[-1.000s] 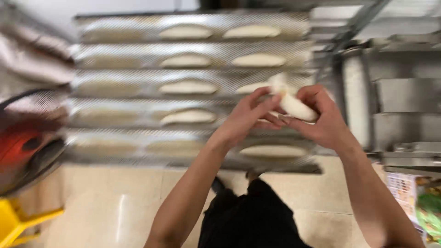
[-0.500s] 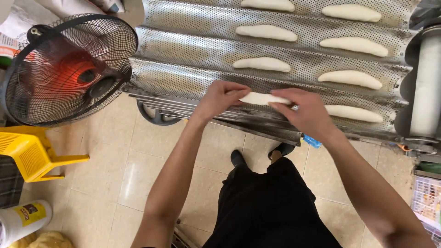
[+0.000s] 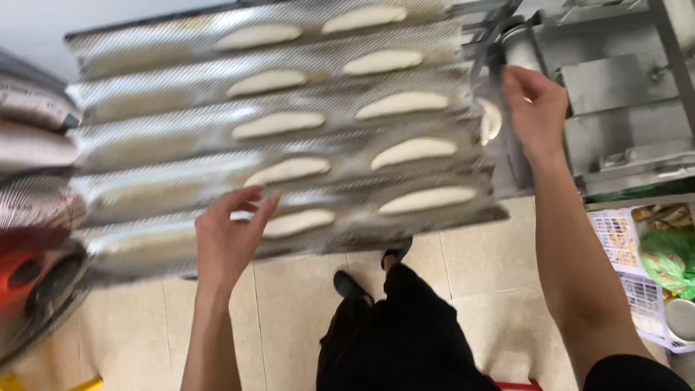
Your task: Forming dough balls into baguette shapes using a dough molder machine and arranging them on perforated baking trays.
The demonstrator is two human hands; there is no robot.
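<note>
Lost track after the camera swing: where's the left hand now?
Left hand, open, hovers low left over the perforated baguette tray, fingertips beside the nearest dough piece.

Packaging only at the edges: stacked sacks (image 3: 32,137) far left, pale grey-pink, bulging, blurred. Near right, a white lattice basket (image 3: 615,239) holds a green plastic bag (image 3: 670,257) and yellowish packets (image 3: 655,216), too blurred to make out. No signs or screens in view
</note>
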